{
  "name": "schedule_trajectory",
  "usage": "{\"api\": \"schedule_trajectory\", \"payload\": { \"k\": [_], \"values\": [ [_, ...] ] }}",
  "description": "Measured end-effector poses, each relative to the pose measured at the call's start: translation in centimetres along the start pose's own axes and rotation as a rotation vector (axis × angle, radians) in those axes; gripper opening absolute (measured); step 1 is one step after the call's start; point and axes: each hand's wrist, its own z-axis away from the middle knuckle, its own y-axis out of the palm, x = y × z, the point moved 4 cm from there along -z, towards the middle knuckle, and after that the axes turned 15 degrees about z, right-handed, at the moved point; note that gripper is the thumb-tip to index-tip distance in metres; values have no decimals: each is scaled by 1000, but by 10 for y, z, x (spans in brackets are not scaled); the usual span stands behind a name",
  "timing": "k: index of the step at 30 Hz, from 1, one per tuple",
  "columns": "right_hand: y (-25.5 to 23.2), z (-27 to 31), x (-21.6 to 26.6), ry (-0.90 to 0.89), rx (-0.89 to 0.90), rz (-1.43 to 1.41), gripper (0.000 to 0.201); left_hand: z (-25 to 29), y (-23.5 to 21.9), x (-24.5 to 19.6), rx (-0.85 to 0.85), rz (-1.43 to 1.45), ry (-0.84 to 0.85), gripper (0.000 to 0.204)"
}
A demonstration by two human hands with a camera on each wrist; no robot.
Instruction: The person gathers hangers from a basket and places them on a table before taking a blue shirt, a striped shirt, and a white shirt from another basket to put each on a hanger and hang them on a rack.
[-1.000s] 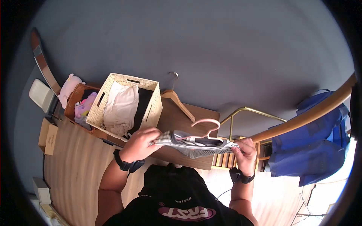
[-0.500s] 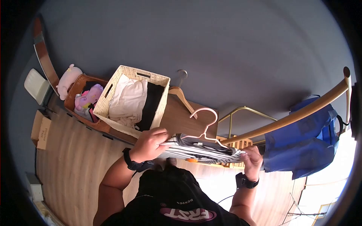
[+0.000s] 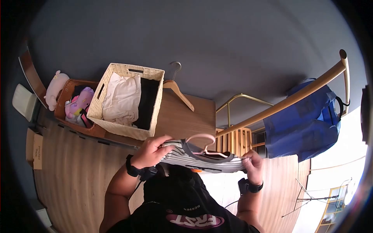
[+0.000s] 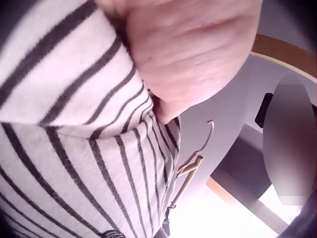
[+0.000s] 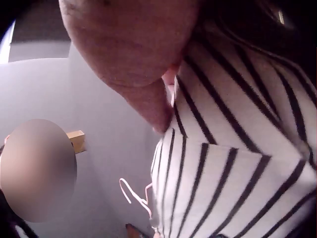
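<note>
Both hands pinch the striped shirt (image 3: 202, 157) at frame centre | your left hand (image 3: 149, 151) and right hand (image 3: 252, 163) grip its ends | pink hanger (image 3: 202, 141) now sits lower in the neckline than a second ago | rail (image 3: 287, 99) upper right.

Head cam: high above the person, fisheye, looking straight down; wide, far view. Left hand (image 3: 151, 150) and right hand (image 3: 252, 163) sit low-centre with the striped shirt (image 3: 202, 157) stretched between their fingers.

Left wrist cam: pressed right up under the left hand (image 4: 188, 49), facing along the shirt (image 4: 74, 148) away from the fingers; very close, cloth fills the frame.

Right wrist cam: same setup mirrored, right hand (image 5: 129, 49) on top, shirt (image 5: 233, 148) just beyond the fingers.

Shared across all three: the shirt. The pink hanger (image 3: 202, 140) also shows in the right wrist view (image 5: 136, 197).
</note>
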Motion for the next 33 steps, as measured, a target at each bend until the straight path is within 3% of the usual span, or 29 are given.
{"api": "schedule_trajectory", "payload": {
  "k": [3, 6, 7, 10, 12, 15, 21, 24, 25, 28, 29, 32, 33],
  "values": [
    [-4, -1, 0, -47, -92, -35, 24, 8, -6, 9, -17, 134, -50, 41],
    [-16, -3, -11, -87, -224, -151, 29, 18, -9, 15, -47, 27, -84, 45],
    [-19, -4, -11, -93, -254, -115, 29, 22, -11, 16, -83, -205, 22, 34],
    [-22, -7, -13, -94, -308, -67, 29, 33, -20, 26, -75, -267, 65, 22],
    [-26, -9, -16, -104, -326, -71, 28, 33, -22, 16, -305, -258, 213, 11],
    [-39, -15, -22, -132, -352, -97, 28, 29, -11, 5, -403, -299, 291, 2],
    [-49, -17, -32, -97, -277, -270, 27, 16, -7, -6, -606, -442, 375, 11],
    [-42, -16, -38, -85, -310, -313, 26, 21, -1, -12, -607, -230, 316, 10],
    [-35, -15, -40, -46, -362, -380, 26, 27, -5, -8, -525, -206, 314, 18],
    [-21, -11, -40, -23, -406, -481, 24, 40, -9, 10, -564, 211, 205, 45],
    [-17, -9, -42, -18, -406, -513, 24, 44, -14, 22, -444, 168, 183, 72],
    [-11, -2, -56, -15, -365, -602, 16, 55, -5, 32, -223, 218, 65, 89],
    [-8, -1, -61, -18, -341, -631, 13, 58, -2, 40, -247, 147, 43, 94]
  ]
}}
